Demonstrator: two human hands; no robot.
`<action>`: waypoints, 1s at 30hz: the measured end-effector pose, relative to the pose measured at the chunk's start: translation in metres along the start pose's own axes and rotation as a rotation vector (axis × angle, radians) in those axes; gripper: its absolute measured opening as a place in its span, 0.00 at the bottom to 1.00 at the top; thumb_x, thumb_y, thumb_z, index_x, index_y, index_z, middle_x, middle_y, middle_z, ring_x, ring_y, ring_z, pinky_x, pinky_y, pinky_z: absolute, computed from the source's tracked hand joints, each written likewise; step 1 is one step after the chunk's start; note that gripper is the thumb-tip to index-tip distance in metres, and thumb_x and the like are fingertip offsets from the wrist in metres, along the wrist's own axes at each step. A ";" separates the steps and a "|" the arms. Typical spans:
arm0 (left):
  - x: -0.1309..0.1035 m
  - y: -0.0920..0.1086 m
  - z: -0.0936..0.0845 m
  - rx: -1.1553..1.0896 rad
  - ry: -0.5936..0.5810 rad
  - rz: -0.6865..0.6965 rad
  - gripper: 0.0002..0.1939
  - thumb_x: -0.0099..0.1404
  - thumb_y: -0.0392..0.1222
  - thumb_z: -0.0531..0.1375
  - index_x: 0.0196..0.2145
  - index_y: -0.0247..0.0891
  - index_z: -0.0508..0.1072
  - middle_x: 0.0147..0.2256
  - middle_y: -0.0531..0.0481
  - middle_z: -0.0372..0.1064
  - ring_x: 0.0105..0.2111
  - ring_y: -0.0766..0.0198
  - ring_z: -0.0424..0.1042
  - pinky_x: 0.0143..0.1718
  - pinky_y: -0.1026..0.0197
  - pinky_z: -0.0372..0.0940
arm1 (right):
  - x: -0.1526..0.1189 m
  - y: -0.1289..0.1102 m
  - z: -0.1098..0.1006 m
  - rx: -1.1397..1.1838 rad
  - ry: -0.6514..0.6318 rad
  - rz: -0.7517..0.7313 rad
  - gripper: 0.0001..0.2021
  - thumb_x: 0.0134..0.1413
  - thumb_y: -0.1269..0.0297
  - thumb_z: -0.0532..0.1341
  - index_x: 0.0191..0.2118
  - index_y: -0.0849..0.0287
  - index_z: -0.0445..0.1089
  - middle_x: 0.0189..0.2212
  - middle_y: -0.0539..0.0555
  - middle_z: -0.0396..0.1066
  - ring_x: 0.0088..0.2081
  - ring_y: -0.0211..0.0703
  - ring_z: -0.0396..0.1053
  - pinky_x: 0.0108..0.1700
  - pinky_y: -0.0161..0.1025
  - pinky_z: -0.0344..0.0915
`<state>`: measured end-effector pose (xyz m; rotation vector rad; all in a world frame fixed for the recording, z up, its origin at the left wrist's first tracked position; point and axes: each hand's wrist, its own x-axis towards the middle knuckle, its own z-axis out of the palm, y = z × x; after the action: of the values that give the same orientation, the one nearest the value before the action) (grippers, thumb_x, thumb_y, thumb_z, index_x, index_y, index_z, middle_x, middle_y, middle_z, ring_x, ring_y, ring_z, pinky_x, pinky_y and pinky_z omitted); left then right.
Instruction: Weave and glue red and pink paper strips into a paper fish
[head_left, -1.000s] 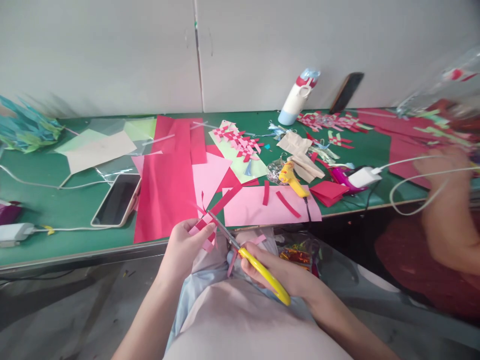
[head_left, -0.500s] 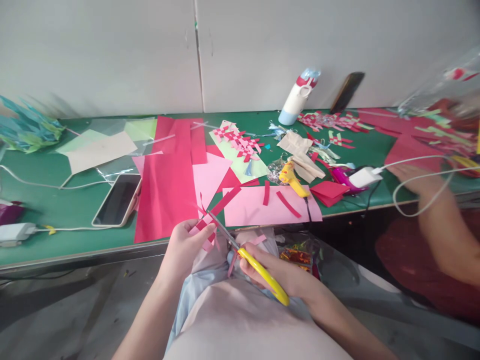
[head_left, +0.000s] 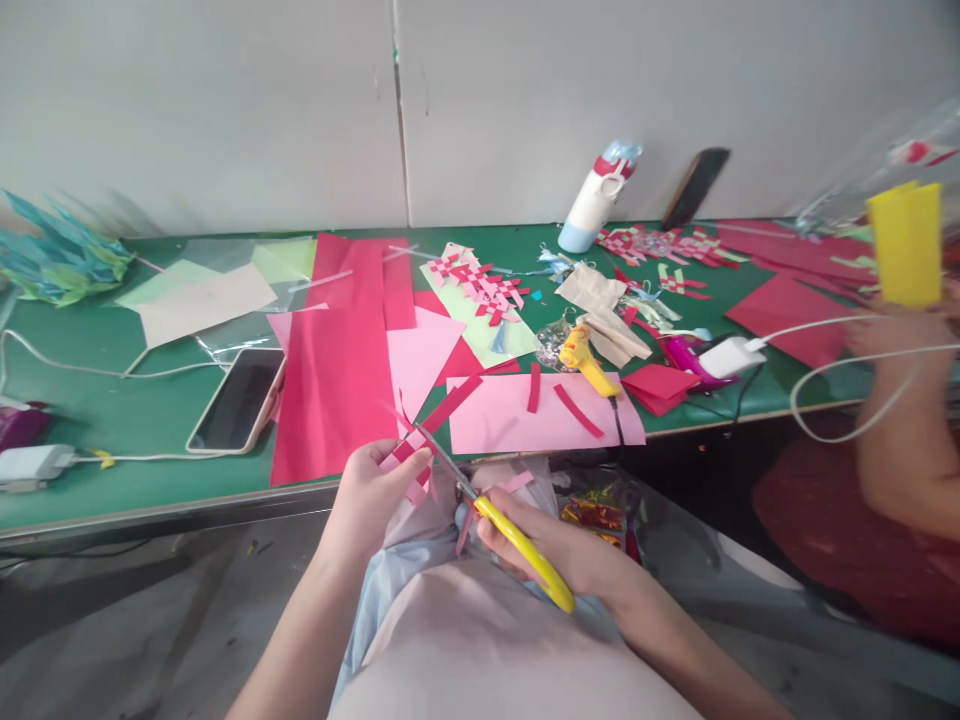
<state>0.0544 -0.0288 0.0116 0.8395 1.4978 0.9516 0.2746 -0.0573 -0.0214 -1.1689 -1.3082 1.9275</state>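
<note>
Between the thumb and fingers of my left hand (head_left: 381,488) is a woven piece of red and pink paper strips (head_left: 417,486), held over my lap at the table's front edge. My right hand (head_left: 536,535) is closed on yellow-handled scissors (head_left: 525,550). Their metal blades reach up and left to the strips beside my left thumb. Just beyond the blades lies a pink sheet (head_left: 487,420) with red strips (head_left: 577,410) on it. Left of that, a large red sheet (head_left: 330,390) hangs slightly over the edge.
On the green table (head_left: 150,410) are a phone (head_left: 238,400), a yellow glue gun (head_left: 587,362), a bottle (head_left: 598,200), woven paper pieces (head_left: 480,285) and a white charger (head_left: 727,357) with its cable. At the right, another person's hand (head_left: 900,335) is beside yellow paper (head_left: 907,245).
The other person's hand has moved right and yellow paper now stands up by it. My two hands, the scissors and the woven piece are almost where they were.
</note>
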 end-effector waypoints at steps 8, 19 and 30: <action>0.000 -0.002 -0.001 0.020 -0.011 0.009 0.15 0.53 0.51 0.66 0.25 0.34 0.74 0.19 0.51 0.70 0.22 0.66 0.68 0.26 0.65 0.62 | 0.000 0.003 0.000 -0.020 -0.121 0.127 0.18 0.56 0.44 0.59 0.32 0.55 0.68 0.24 0.48 0.60 0.25 0.38 0.62 0.27 0.38 0.59; -0.001 -0.001 -0.001 -0.007 -0.007 -0.014 0.16 0.51 0.51 0.67 0.25 0.33 0.75 0.21 0.50 0.70 0.22 0.67 0.67 0.25 0.66 0.61 | 0.002 -0.033 0.014 -0.335 -0.236 0.137 0.14 0.62 0.52 0.55 0.31 0.54 0.54 0.22 0.43 0.54 0.20 0.32 0.51 0.22 0.35 0.49; -0.001 0.000 -0.001 -0.077 -0.065 -0.022 0.14 0.52 0.48 0.67 0.22 0.35 0.72 0.18 0.51 0.69 0.23 0.65 0.68 0.28 0.65 0.64 | 0.002 -0.021 0.010 -0.210 -0.222 0.232 0.18 0.59 0.44 0.56 0.33 0.55 0.55 0.23 0.43 0.54 0.20 0.32 0.50 0.22 0.35 0.49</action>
<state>0.0535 -0.0305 0.0119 0.7893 1.4034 0.9514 0.2640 -0.0519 -0.0014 -1.2849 -1.5836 2.1788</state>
